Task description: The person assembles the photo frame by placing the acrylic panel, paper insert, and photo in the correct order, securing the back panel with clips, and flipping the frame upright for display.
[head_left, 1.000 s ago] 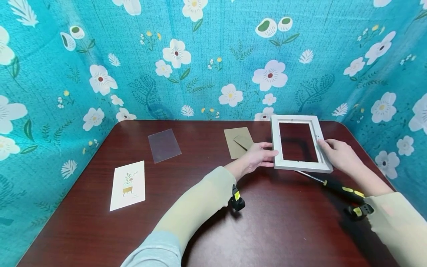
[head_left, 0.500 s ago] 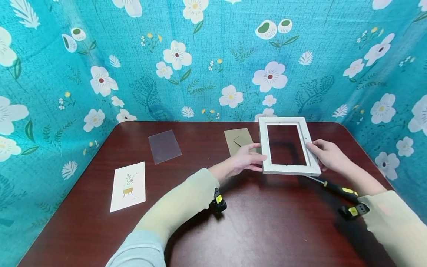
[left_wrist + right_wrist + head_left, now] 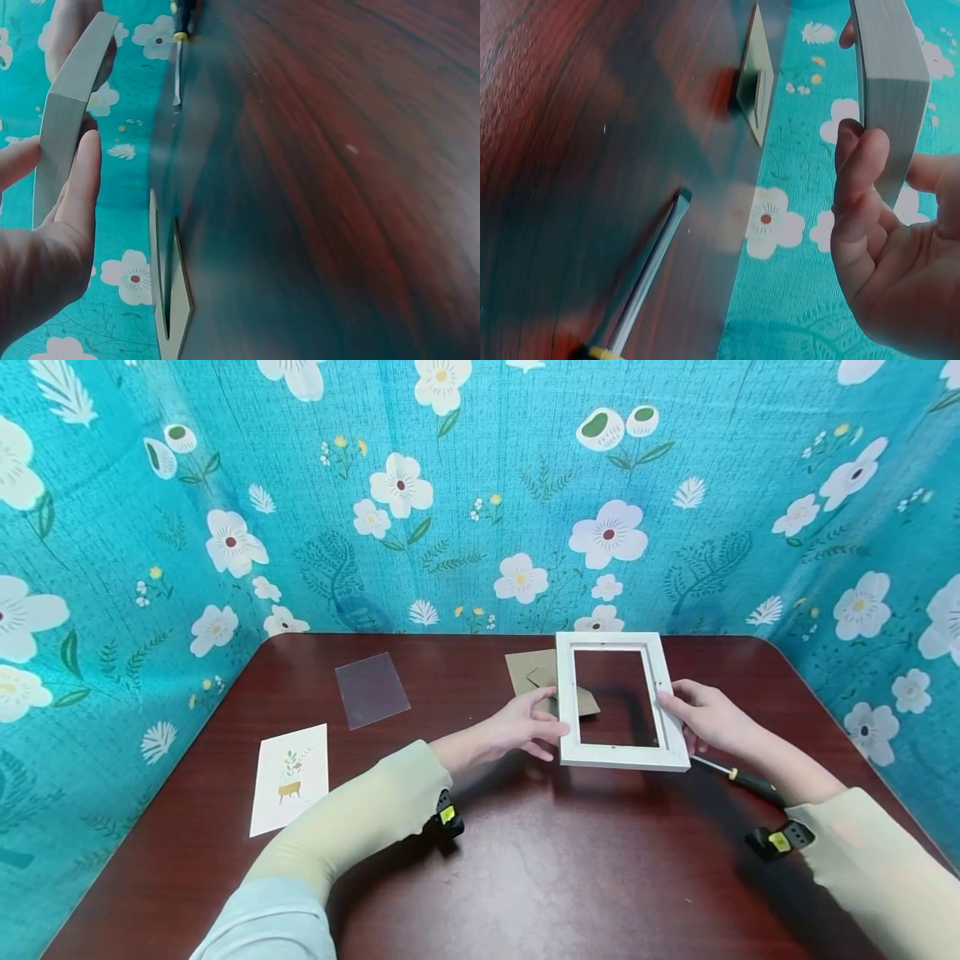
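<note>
Your left hand (image 3: 517,727) pinches the left side bar of the white picture frame (image 3: 624,757), thumb on the near face and fingers behind, and your right hand (image 3: 707,718) clamps the opposite bar the same way, so the frame hangs between them, tilted toward you and clear of the table (image 3: 540,868). For a steady carry, you would do well to share the weight evenly and lower both sides together; gripping the outer bars and leaving the inner ledge free looks right, since small dark fittings sit there. I'd guess the frame is light but stiff, so a gentle pinch should do. It is a matte rectangle with square-cut, fairly thick edges and an open middle. Just beyond its left bar, partly covered, lies the tan backing board (image 3: 522,677), flat and card-like, with a raised flap (image 3: 760,97). Under your right wrist runs the screwdriver (image 3: 733,773), shiny shaft and black-and-yellow handle; mind it if you come down that side. Well to the left are a thin, see-through sheet (image 3: 372,691) and a white plant-print card (image 3: 289,777), both on smooth, dark red, wood-grained tabletop.
</note>
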Tool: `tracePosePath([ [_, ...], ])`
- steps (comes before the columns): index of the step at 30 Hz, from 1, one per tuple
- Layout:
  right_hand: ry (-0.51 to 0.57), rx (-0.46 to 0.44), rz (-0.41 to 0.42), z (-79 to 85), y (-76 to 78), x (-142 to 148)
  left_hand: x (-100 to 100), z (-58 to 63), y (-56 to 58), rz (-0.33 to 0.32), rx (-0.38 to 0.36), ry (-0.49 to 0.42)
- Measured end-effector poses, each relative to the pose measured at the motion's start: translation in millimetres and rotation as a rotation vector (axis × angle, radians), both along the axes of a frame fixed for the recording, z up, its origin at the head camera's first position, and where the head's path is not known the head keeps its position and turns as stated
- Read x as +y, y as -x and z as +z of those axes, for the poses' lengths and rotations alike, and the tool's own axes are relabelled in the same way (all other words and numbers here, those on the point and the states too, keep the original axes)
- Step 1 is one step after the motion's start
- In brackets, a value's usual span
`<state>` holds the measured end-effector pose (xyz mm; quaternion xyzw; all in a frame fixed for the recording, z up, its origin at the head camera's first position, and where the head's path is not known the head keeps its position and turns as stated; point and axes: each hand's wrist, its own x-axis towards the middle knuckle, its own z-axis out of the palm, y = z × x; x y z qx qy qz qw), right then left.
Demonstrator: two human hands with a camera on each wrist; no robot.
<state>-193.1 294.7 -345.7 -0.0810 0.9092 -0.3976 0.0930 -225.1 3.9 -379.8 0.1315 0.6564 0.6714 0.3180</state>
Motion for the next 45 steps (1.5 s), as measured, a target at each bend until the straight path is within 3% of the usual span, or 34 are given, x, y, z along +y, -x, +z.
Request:
tracePosePath([
  [9, 0.074, -0.046, 0.079, -1.4, -1.3, -22.7, -28.9, -1.1, -7.2, -0.054, 0.084, 0.103],
  [22, 0.088, -0.071, 0.149, -7.7, 0.7, -50.8, -62.3, -3.6, -13.7, -0.108, 0.124, 0.162],
  [32, 0.1, -0.114, 0.167, -17.4, -1.0, -63.2, -79.9, -10.6, -20.2, -0.207, 0.086, 0.17],
  [45, 0.065, -0.148, 0.203, -42.5, -13.1, -81.8, -92.6, -19.7, -35.1, -0.25, 0.028, 0.216],
])
